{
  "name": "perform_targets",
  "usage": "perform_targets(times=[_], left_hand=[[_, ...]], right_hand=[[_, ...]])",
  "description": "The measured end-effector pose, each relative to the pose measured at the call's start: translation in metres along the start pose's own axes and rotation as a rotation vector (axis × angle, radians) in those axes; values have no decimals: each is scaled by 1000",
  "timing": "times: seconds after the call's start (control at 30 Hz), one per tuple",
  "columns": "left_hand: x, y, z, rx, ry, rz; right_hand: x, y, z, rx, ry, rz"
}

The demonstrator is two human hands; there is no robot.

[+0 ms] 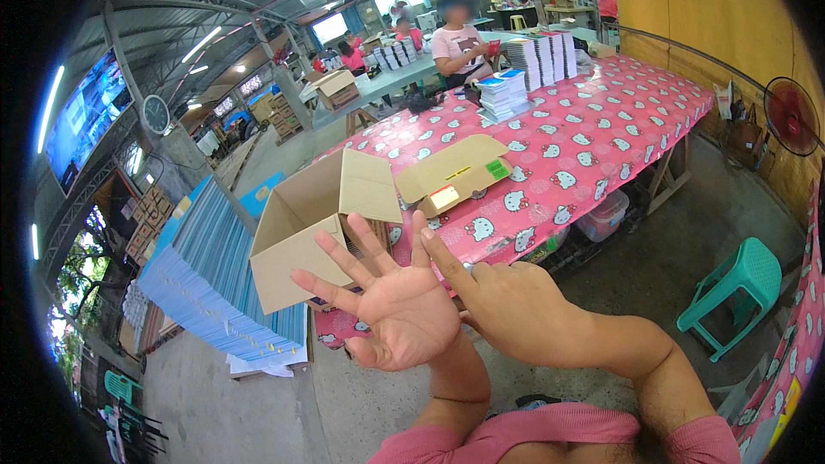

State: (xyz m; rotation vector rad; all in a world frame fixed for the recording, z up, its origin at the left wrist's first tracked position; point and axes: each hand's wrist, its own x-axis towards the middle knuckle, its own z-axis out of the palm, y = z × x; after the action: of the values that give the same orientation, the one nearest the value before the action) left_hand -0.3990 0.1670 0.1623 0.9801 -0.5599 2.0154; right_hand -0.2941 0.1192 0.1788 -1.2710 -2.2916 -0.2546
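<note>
Palm toward me, my left hand [406,314] is raised with its fingers spread, and nothing lies in it. My right hand [516,305] reaches across from the right; its index finger is stretched against the left little finger, while the other fingers look curled in. A ring [468,267] shows on it. Behind my left hand, an open cardboard box [296,262] stands at the edge of a table [550,193] with a pink, cat-face patterned cover. Past the fingertips, a flattened piece of cardboard [455,167] with green and white labels lies on the table.
Tall stacks of blue-edged sheets [223,279] stand left of the box. Stacked books [507,94] sit at the table's far end, near a seated person [460,43]. A green plastic stool [739,288] is on the right, below a wall fan [791,116].
</note>
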Motion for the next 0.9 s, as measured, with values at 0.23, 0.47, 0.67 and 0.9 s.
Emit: perform_targets(times=[0.23, 0.47, 0.67, 0.9], left_hand=[[-4, -2, -1, -11, 12, -29], [-6, -1, -3, -33, -9, -42], [-8, -2, -4, -37, 5, -55], [-9, -5, -2, -41, -50, -66]], right_hand=[[-3, 2, 2, 56, -61, 33], [-5, 2, 5, 22, -53, 35], [-8, 3, 10, 22, -3, 25], [-13, 2, 18, -122, 135, 23]])
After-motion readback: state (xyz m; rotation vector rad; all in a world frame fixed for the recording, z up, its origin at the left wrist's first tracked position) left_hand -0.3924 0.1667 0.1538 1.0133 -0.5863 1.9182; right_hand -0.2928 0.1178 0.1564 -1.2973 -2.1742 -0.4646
